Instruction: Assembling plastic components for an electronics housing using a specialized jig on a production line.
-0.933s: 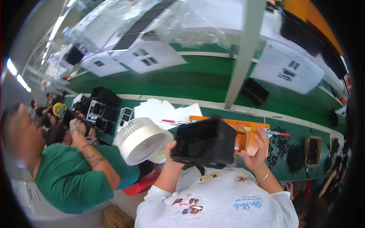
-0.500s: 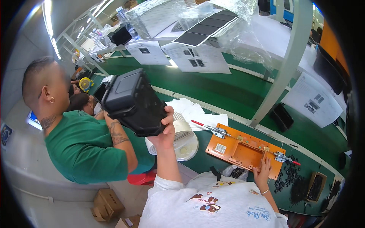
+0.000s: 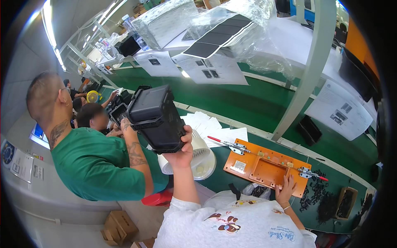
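My left hand [image 3: 184, 149] carries the black housing [image 3: 156, 118] raised off the worktop [image 3: 231, 103], out toward the co-worker in green [image 3: 99, 165] on my left. My fingers curl under its lower right corner and the thumb presses its side, a grip that takes the weight from beneath; the co-worker's forearm [image 3: 134, 153] lies against its near face. Just behind my wrist the white round fan [image 3: 196, 159] rests on the green worktop, apart from the housing. My right hand [image 3: 286, 191] lies flat, fingers spread, on the near edge of the orange fixture plate [image 3: 264, 167], in my judgement to steady it. Red-handled clamps [image 3: 225, 142] sit at its ends.
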{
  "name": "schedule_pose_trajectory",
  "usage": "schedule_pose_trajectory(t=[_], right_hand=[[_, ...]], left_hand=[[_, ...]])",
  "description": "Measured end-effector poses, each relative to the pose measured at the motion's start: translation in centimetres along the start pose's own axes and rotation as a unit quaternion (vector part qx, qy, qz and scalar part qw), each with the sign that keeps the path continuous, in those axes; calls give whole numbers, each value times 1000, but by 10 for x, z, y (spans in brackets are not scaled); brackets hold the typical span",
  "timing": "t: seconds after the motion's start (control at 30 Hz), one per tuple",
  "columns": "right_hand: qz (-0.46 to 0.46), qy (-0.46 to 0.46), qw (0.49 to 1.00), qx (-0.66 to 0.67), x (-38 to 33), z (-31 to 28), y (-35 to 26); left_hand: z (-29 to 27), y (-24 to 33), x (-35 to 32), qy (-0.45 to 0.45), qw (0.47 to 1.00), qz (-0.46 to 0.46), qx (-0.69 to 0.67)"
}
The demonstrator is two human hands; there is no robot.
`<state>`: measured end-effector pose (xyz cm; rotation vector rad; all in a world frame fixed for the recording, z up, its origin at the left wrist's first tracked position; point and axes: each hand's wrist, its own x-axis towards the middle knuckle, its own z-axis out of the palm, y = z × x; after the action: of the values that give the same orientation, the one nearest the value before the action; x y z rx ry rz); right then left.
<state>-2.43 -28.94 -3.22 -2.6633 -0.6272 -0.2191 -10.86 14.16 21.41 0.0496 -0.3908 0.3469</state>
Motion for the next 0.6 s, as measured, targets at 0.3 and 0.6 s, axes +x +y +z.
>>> schedule_pose_trajectory(t=[0.3,0.6], right_hand=[[-10,5,1000,-1,-1,0,1],[-18,11,1000,-1,-2,3,2]], left_hand=[[-12,41,-6,98,989,54,98],[-28,77,-20,147,949,147,236]])
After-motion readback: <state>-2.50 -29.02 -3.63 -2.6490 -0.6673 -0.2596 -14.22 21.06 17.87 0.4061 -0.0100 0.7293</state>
